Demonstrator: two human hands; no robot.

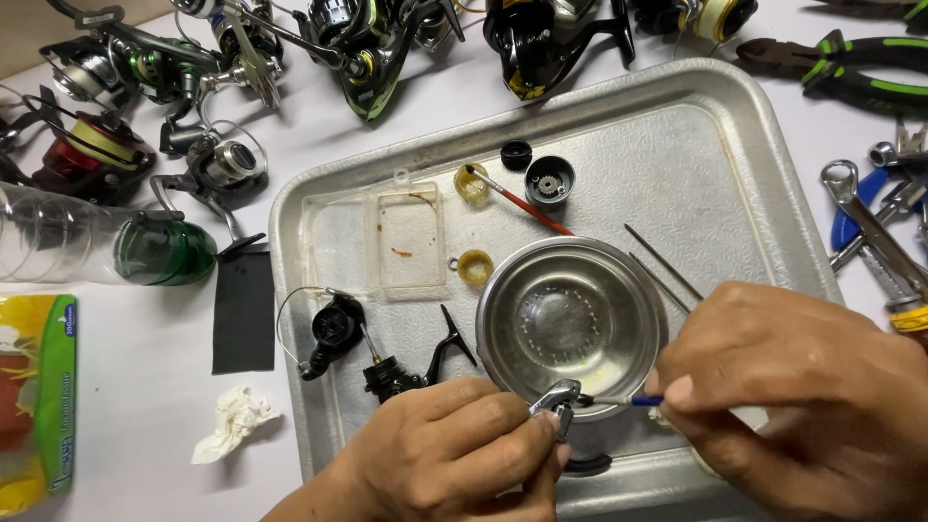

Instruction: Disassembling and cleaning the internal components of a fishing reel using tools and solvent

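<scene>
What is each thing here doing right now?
Left hand: pinching a small metal part.
Right hand: holding a thin blue brush against the part.
Steel bowl: upright, a little liquid inside.
Plastic box: open.
Tissue: crumpled.

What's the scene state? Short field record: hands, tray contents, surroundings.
left hand: pinches a small silver part
right hand: holds a thin blue tool, tip at the part
bowl: steel, on the tray, just beyond the part
tray: metal; also holds a brush, clear box, black reel parts
table, top left: reels
table, right: pliers, wrenches
</scene>
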